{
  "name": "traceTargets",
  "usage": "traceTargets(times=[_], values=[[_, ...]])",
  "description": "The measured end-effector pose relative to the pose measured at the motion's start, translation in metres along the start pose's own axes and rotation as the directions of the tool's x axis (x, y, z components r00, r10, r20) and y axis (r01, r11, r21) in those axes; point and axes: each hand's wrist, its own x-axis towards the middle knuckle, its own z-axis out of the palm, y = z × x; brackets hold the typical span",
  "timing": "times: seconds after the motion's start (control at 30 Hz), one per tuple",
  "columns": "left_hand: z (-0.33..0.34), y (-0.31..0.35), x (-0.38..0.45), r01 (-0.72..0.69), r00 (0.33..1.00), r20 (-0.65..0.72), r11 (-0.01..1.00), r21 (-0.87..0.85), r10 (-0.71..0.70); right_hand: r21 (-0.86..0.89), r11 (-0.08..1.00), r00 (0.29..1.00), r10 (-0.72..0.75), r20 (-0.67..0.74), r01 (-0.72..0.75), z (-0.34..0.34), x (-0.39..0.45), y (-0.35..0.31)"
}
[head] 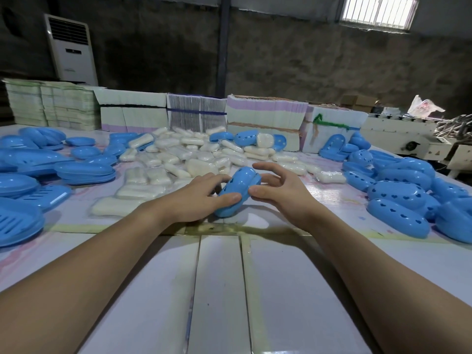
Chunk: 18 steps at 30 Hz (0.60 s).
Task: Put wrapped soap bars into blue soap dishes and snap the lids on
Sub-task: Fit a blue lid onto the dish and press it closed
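1. At the middle of the table [281,290], the left hand [196,198] curls round a closed blue soap dish [238,194]: its thumb lies along the near side of the dish and its fingers reach over the far side.
2. The right hand [278,190] meets the same dish from the other side. Its thumb tip touches the dish's near right edge, while its fingers are spread and loosely bent, hovering just beside the far end; whether they touch the plastic cannot be told.
3. The dish stands tilted on one end, its lid with heart-shaped holes turned toward the left hand, the seam between lid and base running lengthwise.
4. Just behind the hands lies a heap of wrapped soap bars [178,154], pale and in clear film, spreading to the left and toward the back.
5. Left of the heap are stacked blue bases [84,171] with slotted bottoms, some nested.
6. On the right sits a pile of blue lids [401,192] pierced with hearts, dome side up.
7. Along the table's far edge stand bundles of flat cartons [265,116], side by side.
8. Beyond them, against the dark wall, is a white air conditioner [71,49], and a barred window [378,11] sits at upper right.
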Motion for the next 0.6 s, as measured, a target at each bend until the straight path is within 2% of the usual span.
traceTargets(times=[0.1, 0.2, 0.4, 0.6], values=[[0.000, -0.004, 0.000, 0.017, 1.000, 0.010, 0.991, -0.133, -0.016, 0.050, 0.999, 1.000, -0.010, -0.020, 0.011, 0.006, 0.001, 0.001], [0.002, -0.005, -0.001, -0.033, 0.999, -0.016, 0.977, -0.212, 0.030, 0.049, 0.999, 1.000, 0.000, -0.013, 0.001, 0.010, 0.000, 0.000], [0.004, -0.005, -0.003, -0.111, 0.994, -0.049, 0.961, -0.253, 0.102, 0.153, 0.987, 0.998, 0.041, 0.052, -0.049, 0.012, 0.000, 0.001], [0.006, -0.002, -0.002, -0.107, 0.994, -0.036, 0.960, -0.257, 0.101, 0.105, 0.992, 0.994, 0.056, 0.099, -0.066, 0.009, 0.000, -0.004]])
